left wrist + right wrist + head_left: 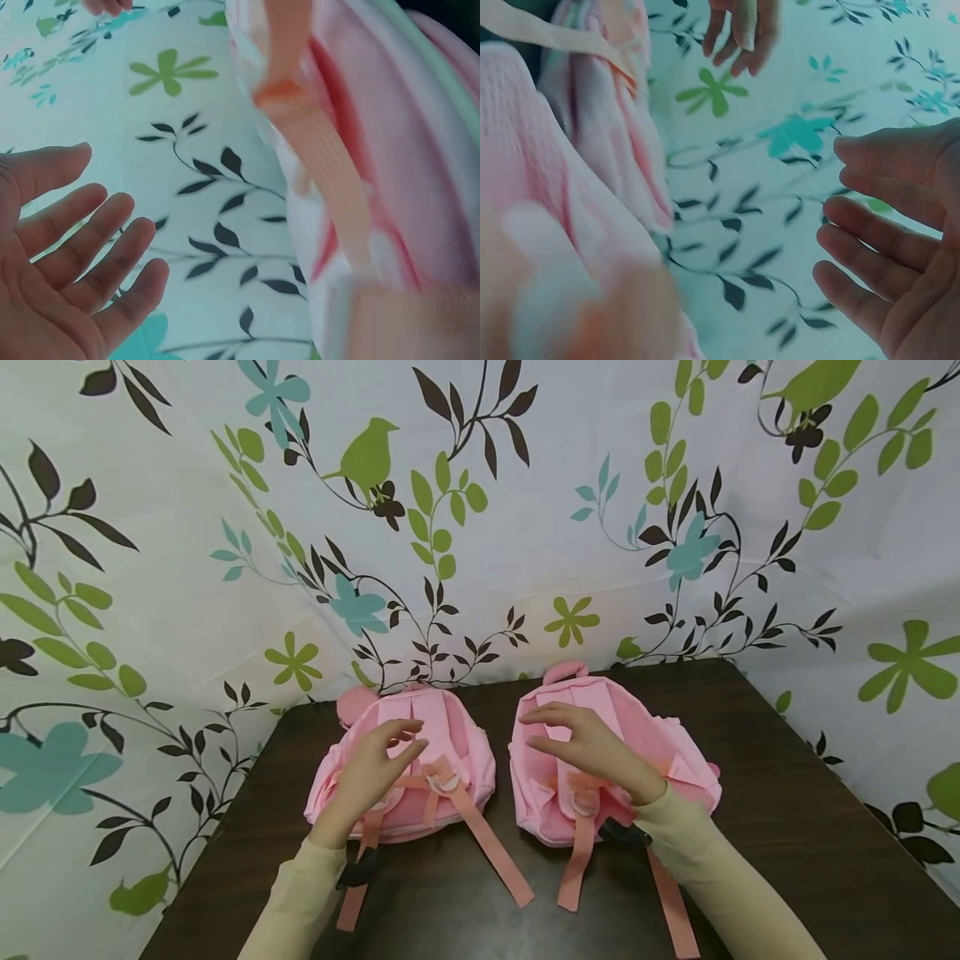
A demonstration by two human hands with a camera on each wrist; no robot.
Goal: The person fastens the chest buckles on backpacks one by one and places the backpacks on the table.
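Two pink backpacks lie strap-side up on a dark brown table [787,827]. My left hand [375,768] hovers just above the left backpack [465,752] with relaxed, slightly bent fingers, holding nothing. In the left wrist view the left hand [67,262] shows an empty palm beside the pink backpack [420,150] and its peach strap [330,165]. My right hand [581,743] hovers over the right backpack [682,752], fingers loosely spread and empty. The right wrist view shows the right hand [892,240] with an empty palm, apart from the pink backpack [577,172].
Peach straps [491,847] trail from both backpacks toward the table's near edge. A white curtain [487,527] printed with leaves, flowers and birds hangs close behind and to both sides of the table.
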